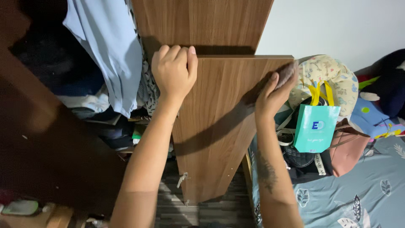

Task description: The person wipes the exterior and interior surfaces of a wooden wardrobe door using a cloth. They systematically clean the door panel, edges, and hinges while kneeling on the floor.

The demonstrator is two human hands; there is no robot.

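My left hand [174,71] grips the top edge of a brown wooden wardrobe door [215,126], fingers curled over it. My right hand [274,90] rests at the door's upper right corner, holding something small, grey and blurred against the wood; what it is cannot be told. Both forearms reach up from the bottom of the view. The door stands ajar in front of the wardrobe body [202,23].
Hanging clothes, a light blue shirt [107,50] among them, fill the open wardrobe at left. A teal gift bag [316,126] with yellow handles, a patterned pillow [333,74], a pink bag [348,154] and a bed with blue leaf-print sheet [367,190] lie at right.
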